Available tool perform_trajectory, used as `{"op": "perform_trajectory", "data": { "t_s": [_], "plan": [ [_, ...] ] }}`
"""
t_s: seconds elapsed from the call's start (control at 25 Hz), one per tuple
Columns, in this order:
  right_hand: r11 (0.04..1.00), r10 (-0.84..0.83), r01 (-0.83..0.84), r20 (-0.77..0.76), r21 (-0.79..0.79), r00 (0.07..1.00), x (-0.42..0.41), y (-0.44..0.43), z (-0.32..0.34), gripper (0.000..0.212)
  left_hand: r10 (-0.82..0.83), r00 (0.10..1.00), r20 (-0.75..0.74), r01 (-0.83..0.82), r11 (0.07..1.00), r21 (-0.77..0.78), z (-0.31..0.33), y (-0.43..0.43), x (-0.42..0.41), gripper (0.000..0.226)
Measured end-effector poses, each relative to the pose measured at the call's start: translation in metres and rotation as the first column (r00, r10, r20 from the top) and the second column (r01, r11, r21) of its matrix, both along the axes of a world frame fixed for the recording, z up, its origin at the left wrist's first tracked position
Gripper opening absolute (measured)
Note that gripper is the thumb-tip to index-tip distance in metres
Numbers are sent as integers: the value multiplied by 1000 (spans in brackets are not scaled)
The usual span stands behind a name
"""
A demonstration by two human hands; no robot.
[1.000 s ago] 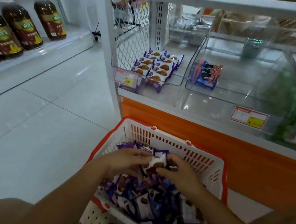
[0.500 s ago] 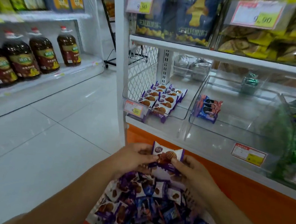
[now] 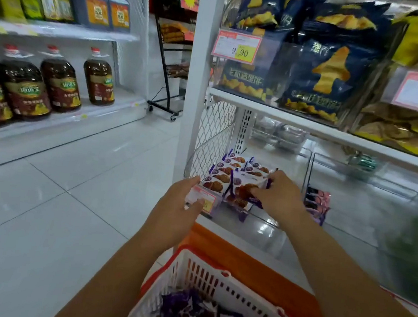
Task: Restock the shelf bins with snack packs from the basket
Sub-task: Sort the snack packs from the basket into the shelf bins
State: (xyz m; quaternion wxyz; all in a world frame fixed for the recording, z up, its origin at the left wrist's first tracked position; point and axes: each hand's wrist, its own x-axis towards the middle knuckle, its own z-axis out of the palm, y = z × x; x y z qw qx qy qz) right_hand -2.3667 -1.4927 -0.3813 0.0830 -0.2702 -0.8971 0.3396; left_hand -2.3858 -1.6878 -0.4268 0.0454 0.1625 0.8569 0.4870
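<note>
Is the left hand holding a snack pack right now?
No. The left hand grips the front edge of the bin at the price tag; the snack pack is in the right hand.

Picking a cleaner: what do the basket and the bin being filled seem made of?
Basket: moulded plastic, matte white slotted walls, red rim. Bin: clear rigid plastic, likely acrylic, glossy; the snack packs show through its walls.
</note>
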Motion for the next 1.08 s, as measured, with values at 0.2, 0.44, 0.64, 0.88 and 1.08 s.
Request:
{"op": "perform_trajectory", "data": {
  "t_s": [0.2,0.44,0.64,0.88,1.08],
  "plan": [
    [956,51,94,471,-279,880,-49,9,-45,26,-52,997,-51,48,996,-72,-20,3,-20,50],
    [983,50,28,412,-182,910,-54,10,-47,20,10,997,-73,-12,999,-30,-28,-2,-25,43],
    [990,140,-128,-323,58,936,24,-18,-22,26,145,982,-120,-149,988,-26,-41,-2,3,27],
    [969,247,-227,293,-101,924,127,4,-147,27,-352,906,234,421,793,-440,-134,27,76,34],
    [929,345,-314,761,-194,550,205,57,-258,14,-458,687,565,723,512,-464,-202,18,156,40]
  ]
}}
